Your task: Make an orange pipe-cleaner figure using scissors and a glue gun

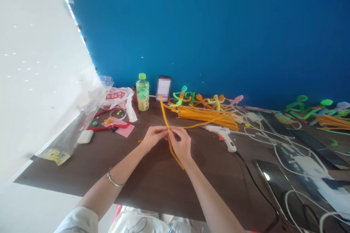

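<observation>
Orange pipe cleaners (164,112) cross between my two hands, with ends sticking up, down and out to the right. My left hand (154,136) is closed, pinching them near the crossing. Close against it, my right hand (180,142) also pinches the pipe cleaners at that spot. The fingertips of both hands meet and hide the exact joint. A thick bundle of orange pipe cleaners (207,117) lies just beyond my right hand. Beside that bundle is a white glue gun (224,137), its nozzle toward my hands.
Small pipe-cleaner figures (217,102) stand along the blue wall. A green-capped bottle (142,93) stands at the back. Left are a plastic bag (120,98), pink paper (127,130) and a white case (85,137). A phone (281,189) and tangled white cables (298,145) lie right.
</observation>
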Motion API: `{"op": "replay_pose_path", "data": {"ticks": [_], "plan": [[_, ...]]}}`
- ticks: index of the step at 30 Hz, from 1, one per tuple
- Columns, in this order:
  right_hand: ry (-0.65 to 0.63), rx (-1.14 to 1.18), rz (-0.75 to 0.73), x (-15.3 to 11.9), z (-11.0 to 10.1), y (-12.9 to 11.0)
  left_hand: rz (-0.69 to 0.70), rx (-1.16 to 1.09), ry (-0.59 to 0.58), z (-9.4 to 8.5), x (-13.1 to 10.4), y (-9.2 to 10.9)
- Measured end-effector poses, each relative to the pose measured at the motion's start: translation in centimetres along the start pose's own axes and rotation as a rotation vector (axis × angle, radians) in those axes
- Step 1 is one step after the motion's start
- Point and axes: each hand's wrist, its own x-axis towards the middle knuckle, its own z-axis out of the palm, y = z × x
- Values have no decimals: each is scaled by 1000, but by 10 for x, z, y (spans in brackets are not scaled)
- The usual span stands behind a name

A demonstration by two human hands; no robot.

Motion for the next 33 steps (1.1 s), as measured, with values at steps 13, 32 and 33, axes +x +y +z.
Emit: {"op": "replay_pose_path", "data": {"ticks": [13,32,33], "plan": [[-21,374,486,-4,6,-2,27,65,32,5,2,-3],[129,93,241,-5,10,8,-199,-388,208,16,-2,-3],[131,82,237,-5,10,9,-203,-376,218,16,-2,-2]]}}
